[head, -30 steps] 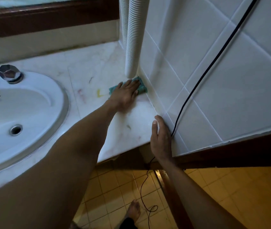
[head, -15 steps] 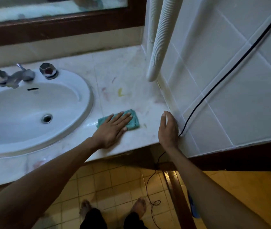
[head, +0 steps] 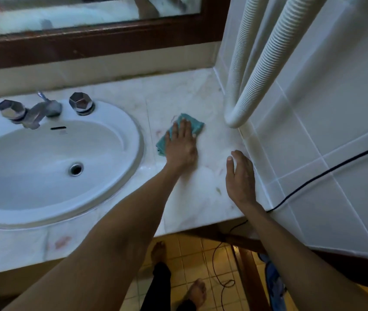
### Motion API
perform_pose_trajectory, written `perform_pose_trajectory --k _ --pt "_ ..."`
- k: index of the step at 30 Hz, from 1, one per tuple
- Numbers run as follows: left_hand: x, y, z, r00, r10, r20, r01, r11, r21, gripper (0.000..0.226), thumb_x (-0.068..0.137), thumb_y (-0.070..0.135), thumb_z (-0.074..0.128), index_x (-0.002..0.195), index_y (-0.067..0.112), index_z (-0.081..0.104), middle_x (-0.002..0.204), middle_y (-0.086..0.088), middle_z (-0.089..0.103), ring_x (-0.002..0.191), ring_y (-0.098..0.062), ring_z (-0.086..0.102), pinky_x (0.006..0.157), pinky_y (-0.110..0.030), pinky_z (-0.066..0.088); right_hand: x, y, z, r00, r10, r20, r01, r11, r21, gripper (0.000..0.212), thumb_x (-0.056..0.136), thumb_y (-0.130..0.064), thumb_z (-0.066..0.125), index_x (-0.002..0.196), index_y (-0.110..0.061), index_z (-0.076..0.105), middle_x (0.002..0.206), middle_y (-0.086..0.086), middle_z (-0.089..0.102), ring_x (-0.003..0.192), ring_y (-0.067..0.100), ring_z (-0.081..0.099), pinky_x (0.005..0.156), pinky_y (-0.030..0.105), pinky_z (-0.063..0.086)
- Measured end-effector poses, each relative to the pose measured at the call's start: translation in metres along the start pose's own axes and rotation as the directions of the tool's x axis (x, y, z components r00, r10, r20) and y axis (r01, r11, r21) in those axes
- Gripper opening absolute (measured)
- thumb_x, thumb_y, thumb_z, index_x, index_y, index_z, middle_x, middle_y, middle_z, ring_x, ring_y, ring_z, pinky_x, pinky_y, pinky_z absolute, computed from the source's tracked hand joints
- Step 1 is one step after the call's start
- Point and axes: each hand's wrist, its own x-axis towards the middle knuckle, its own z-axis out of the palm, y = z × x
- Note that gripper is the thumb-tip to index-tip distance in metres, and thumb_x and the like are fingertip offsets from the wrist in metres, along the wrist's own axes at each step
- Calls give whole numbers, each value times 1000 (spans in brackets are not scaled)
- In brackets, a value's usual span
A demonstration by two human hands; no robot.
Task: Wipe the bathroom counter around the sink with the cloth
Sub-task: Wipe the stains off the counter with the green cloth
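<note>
1. Nearest me, my right hand (head: 240, 178) lies flat and empty on the desk (head: 201, 205), fingers loosely spread, beside the tiled wall (head: 313, 135), well right of the sink (head: 50, 162).
2. My left hand (head: 182, 145) presses palm-down on the cloth (head: 195, 126), fingers together, not gripping, just pinning it, right of the sink.
3. The cloth's long axis runs diagonally, near-left corner toward the sink, far-right corner toward the white hose (head: 261, 70).
4. Progress, I reckon: partway. Reddish smudges show on the desk in front of the sink, a greenish fleck by my right hand.
5. Behind the faucet (head: 41, 111), that strip looks untouched, though I can't say for sure.
</note>
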Motion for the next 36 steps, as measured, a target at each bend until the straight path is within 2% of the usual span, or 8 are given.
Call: perform_pose_trajectory --k 3,5,7,13,15,21,29,36 --pt "-42 -25 -5 939 319 130 -328 943 57 57 108 43 17 161 25 8 168 6 2 155 -19 -2 125 -44 1 13 0 11 999 -24 -22 23 998 -55 51 103 -39 33 129 -4 58 137 13 58 129 31 50 110 45 39" --pt "-63 -50 -13 888 421 187 -437 898 56 56 107 45 15 161 31 6 167 12 0 154 -12 -5 124 -38 -3 23 -5 16 1000 -14 -16 12 995 -99 54 102 -41 30 129 -3 58 138 16 57 131 34 48 112 46 37" --pt "-51 -67 -21 898 399 185 -417 906 67 55 108 45 16 161 32 7 167 14 2 155 -10 -2 124 -39 -2 31 -9 21 1000 27 8 -26 991 -131 55 102 -42 31 131 -3 57 143 18 53 136 34 44 115 47 33" --pt "53 -35 -27 992 72 102 -79 994 69 56 108 40 18 161 25 8 169 6 4 156 -20 -1 124 -47 1 38 -12 23 997 73 18 -71 993 -97 54 102 -39 34 135 -1 55 149 20 47 142 33 38 119 46 29" --pt "38 -26 -19 988 103 118 -112 991 70 56 108 40 18 161 26 7 169 7 3 156 -21 -3 124 -48 0 39 -10 22 997 74 12 -73 993 -90 51 102 -36 36 135 -1 55 150 20 46 142 33 38 119 45 29" --pt "-29 -71 -26 878 431 209 -453 889 69 55 108 45 15 160 34 2 167 15 -2 155 -11 -4 124 -40 -1 47 -25 34 997 48 66 -34 979 -203 57 100 -41 31 141 -5 50 156 20 36 146 32 31 121 45 23" --pt "118 -82 -53 965 223 138 -238 966 101 57 107 43 15 161 25 10 169 5 8 155 -22 6 124 -49 6 81 -47 61 994 61 87 -40 973 -229 60 100 -43 25 144 -8 46 160 16 30 149 29 26 123 43 16" --pt "73 -84 -47 971 186 152 -196 979 55 58 107 42 15 161 26 3 169 6 -2 155 -20 -6 123 -46 -5 114 -68 86 994 99 54 -83 967 -240 49 105 -34 35 145 -8 44 161 16 27 151 27 21 123 43 13"
